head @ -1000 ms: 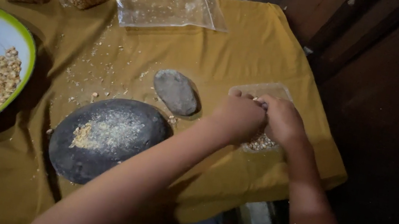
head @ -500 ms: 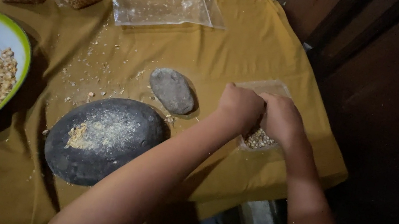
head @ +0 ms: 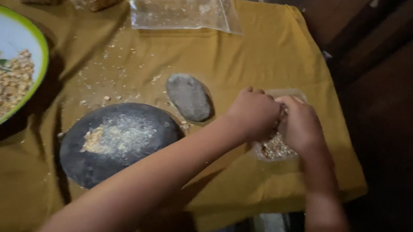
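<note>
Head view is showing the left hand (head: 255, 113) and right hand (head: 301, 126) curling together, fingers pinching a small clear bag of crumbs (head: 275, 147) near the desk's (head: 264, 47) right edge; beyond them are lying a grey stone (head: 189, 96) and a dark round slab (head: 114, 142).

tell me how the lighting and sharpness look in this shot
Head view: dim, warm light on the yellow cloth; the right side falls into near-black shadow. The left hand and right hand look slightly soft, and the clear bag shows mild sheen.
</note>
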